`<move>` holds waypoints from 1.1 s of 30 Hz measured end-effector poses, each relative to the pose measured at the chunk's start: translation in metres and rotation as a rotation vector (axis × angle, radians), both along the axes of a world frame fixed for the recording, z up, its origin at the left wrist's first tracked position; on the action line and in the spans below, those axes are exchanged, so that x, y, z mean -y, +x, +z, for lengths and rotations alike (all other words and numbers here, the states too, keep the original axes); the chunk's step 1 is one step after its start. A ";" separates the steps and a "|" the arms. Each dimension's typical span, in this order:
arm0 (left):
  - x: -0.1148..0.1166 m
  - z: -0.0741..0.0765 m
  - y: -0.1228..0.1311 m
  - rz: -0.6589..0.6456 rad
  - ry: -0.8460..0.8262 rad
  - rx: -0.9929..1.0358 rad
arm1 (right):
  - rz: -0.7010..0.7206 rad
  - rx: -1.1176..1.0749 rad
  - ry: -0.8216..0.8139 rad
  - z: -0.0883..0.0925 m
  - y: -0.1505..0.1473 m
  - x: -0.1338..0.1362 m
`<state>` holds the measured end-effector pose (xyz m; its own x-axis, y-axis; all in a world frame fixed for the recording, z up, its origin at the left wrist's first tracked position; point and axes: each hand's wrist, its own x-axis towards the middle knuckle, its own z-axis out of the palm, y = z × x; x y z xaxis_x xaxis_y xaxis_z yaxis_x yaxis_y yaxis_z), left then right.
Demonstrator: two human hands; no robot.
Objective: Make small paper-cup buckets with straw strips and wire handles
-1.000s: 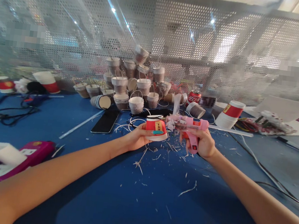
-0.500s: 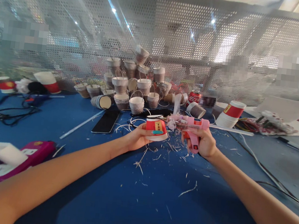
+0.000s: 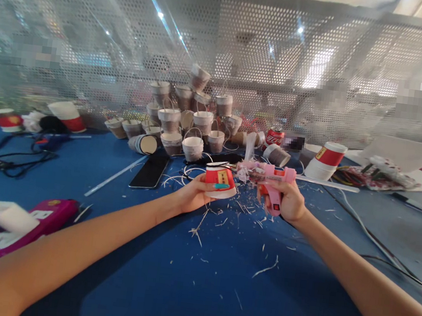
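My left hand [image 3: 193,193] is closed round a red and white paper cup [image 3: 220,180], which is tilted with its wide end low and to the right. A dark cord lies along the cup's upper edge. In my right hand [image 3: 291,199] is a pink glue gun [image 3: 275,174], fingers wrapped round its handle. The gun's front end, covered in whitish glue strands, points left at the cup's upper edge; whether the nozzle touches it I cannot tell. A clear glue stick [image 3: 331,184] runs out of the gun's back.
Several small grey buckets [image 3: 192,148] are piled behind my hands. A phone [image 3: 150,171] lies left, near a purple power strip [image 3: 50,212]. Stacked paper cups [image 3: 325,162] and a red can [image 3: 274,139] stand at the back right. Scraps litter the blue table [image 3: 219,277].
The cup in my left hand has turned very slightly. My right hand and the glue gun have hardly moved.
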<state>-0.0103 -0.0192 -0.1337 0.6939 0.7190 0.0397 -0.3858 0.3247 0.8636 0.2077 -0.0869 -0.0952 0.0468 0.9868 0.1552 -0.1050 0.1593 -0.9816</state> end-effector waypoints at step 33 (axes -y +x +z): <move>-0.001 0.000 -0.001 -0.017 -0.054 0.054 | -0.031 0.044 0.020 -0.007 0.005 -0.008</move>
